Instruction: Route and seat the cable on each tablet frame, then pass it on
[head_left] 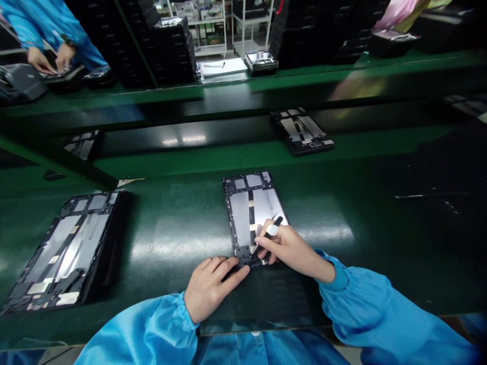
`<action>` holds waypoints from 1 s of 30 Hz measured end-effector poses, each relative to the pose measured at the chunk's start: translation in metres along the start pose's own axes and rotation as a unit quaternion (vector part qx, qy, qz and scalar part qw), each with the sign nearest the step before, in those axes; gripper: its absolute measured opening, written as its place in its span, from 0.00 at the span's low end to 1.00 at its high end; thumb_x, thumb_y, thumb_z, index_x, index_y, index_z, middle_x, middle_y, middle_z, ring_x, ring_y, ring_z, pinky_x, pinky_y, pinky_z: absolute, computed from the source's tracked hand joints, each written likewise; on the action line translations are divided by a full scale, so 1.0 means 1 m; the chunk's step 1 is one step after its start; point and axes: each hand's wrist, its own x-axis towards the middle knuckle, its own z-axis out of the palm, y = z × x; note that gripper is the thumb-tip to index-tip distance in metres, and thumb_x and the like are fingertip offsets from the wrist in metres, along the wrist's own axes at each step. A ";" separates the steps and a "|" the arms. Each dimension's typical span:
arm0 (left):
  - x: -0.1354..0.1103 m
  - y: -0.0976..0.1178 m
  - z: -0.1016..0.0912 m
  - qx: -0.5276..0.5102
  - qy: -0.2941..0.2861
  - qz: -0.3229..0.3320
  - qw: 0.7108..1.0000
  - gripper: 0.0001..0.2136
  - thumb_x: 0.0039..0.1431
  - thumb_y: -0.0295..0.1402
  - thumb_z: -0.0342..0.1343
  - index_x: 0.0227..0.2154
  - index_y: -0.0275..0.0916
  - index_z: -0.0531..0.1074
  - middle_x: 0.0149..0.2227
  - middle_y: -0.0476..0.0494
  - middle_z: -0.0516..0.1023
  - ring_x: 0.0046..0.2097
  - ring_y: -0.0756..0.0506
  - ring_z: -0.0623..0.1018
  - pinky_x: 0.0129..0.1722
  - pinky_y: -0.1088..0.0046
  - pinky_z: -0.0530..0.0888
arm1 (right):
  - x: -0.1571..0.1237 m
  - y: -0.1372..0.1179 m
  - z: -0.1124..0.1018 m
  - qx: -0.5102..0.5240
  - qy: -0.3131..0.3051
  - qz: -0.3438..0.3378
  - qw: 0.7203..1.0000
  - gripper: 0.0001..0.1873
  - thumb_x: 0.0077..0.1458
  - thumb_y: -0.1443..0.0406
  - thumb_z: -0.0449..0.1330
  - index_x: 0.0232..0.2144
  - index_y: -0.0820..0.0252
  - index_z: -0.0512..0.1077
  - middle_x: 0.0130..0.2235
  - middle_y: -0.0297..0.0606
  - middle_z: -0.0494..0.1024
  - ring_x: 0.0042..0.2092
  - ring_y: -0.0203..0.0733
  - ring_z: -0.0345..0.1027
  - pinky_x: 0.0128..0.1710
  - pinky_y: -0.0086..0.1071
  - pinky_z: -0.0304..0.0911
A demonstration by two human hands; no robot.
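Green matting [182,203] holds a foil-panelled tablet frame [241,215], the right hand [291,248] pinching a black pick [276,223].

Electronics factory: green conveyor belt [175,253] carrying tablet frames [300,131].

On the workbench mat [171,238] before me, a tablet housing [243,203] lies at 12 o'clock. My left hand [213,289] rests on its near edge, and my right hand [289,248] lies over its near right corner, holding a slim tool [274,223] with the tip against the housing. A second housing [64,253] lies on the mat at 9 o'clock. Farther off, a third [302,131] lies at 1 o'clock and a fourth [81,144] at 10 o'clock. Beyond them, stacked trays [171,50] stand at 11 o'clock, and a co-worker's hands [41,60] are at 10 o'clock.
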 end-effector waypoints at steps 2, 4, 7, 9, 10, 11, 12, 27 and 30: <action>0.000 0.001 0.001 -0.002 0.001 -0.003 1.000 0.15 0.69 0.24 0.45 0.51 0.42 0.72 0.46 0.41 0.75 0.42 0.45 0.73 0.38 0.70 0.70 | -0.007 0.005 -0.006 -0.011 0.041 -0.020 0.999 0.12 0.58 0.56 0.60 0.29 0.58 0.67 0.25 0.33 0.74 0.29 0.43 0.78 0.21 0.28 0.69; -0.001 0.001 0.002 -0.007 0.000 -0.005 1.000 0.15 0.68 0.24 0.46 0.52 0.41 0.71 0.46 0.41 0.75 0.42 0.45 0.73 0.38 0.69 0.70 | -0.016 0.010 -0.010 -0.035 0.069 -0.042 0.996 0.12 0.59 0.56 0.59 0.30 0.58 0.68 0.26 0.34 0.74 0.29 0.43 0.77 0.22 0.30 0.70; -0.002 0.001 0.003 -0.016 -0.004 -0.010 1.000 0.15 0.68 0.24 0.47 0.52 0.41 0.71 0.46 0.41 0.75 0.42 0.45 0.73 0.39 0.69 0.71 | -0.025 0.014 -0.012 -0.086 0.079 -0.066 0.991 0.12 0.61 0.57 0.57 0.30 0.57 0.68 0.28 0.36 0.74 0.30 0.44 0.76 0.25 0.32 0.69; -0.003 0.001 0.004 -0.018 -0.004 -0.013 1.000 0.15 0.68 0.24 0.48 0.53 0.42 0.71 0.46 0.41 0.75 0.42 0.45 0.74 0.39 0.69 0.71 | -0.027 0.014 -0.010 -0.124 0.078 -0.079 0.986 0.12 0.62 0.57 0.57 0.30 0.57 0.69 0.29 0.36 0.74 0.30 0.43 0.75 0.27 0.33 0.68; -0.003 0.001 0.005 -0.018 -0.003 -0.014 1.000 0.15 0.67 0.24 0.48 0.53 0.42 0.71 0.46 0.41 0.75 0.42 0.45 0.74 0.39 0.69 0.71 | -0.027 0.013 -0.009 -0.138 0.078 -0.084 0.984 0.12 0.62 0.58 0.56 0.30 0.57 0.69 0.29 0.36 0.74 0.30 0.43 0.74 0.28 0.34 0.68; -0.003 0.002 0.005 -0.019 0.000 -0.016 1.000 0.15 0.67 0.24 0.48 0.52 0.42 0.71 0.46 0.41 0.75 0.42 0.45 0.74 0.39 0.69 0.72 | -0.026 0.013 -0.008 -0.145 0.076 -0.085 0.983 0.12 0.62 0.58 0.56 0.29 0.57 0.69 0.29 0.36 0.74 0.30 0.43 0.74 0.29 0.34 0.68; -0.003 0.002 0.005 -0.020 0.004 -0.017 1.000 0.15 0.67 0.24 0.48 0.52 0.42 0.71 0.46 0.41 0.75 0.42 0.45 0.74 0.38 0.69 0.72 | -0.026 0.013 -0.007 -0.142 0.076 -0.082 0.984 0.12 0.61 0.58 0.56 0.29 0.57 0.69 0.29 0.36 0.74 0.30 0.43 0.74 0.29 0.34 0.67; 0.002 0.003 0.006 -0.037 0.012 -0.020 0.999 0.12 0.67 0.25 0.49 0.50 0.40 0.72 0.47 0.39 0.74 0.43 0.44 0.75 0.38 0.67 0.75 | -0.024 0.016 -0.008 -0.080 0.080 -0.056 0.992 0.10 0.60 0.59 0.58 0.29 0.57 0.69 0.26 0.35 0.76 0.29 0.43 0.75 0.26 0.32 0.67; 0.002 0.003 0.006 -0.034 0.010 -0.021 0.999 0.12 0.67 0.25 0.48 0.49 0.40 0.72 0.46 0.40 0.75 0.43 0.44 0.75 0.38 0.68 0.74 | -0.023 0.017 -0.008 -0.059 0.078 -0.051 0.994 0.10 0.59 0.58 0.58 0.30 0.57 0.68 0.27 0.34 0.76 0.29 0.43 0.76 0.25 0.31 0.66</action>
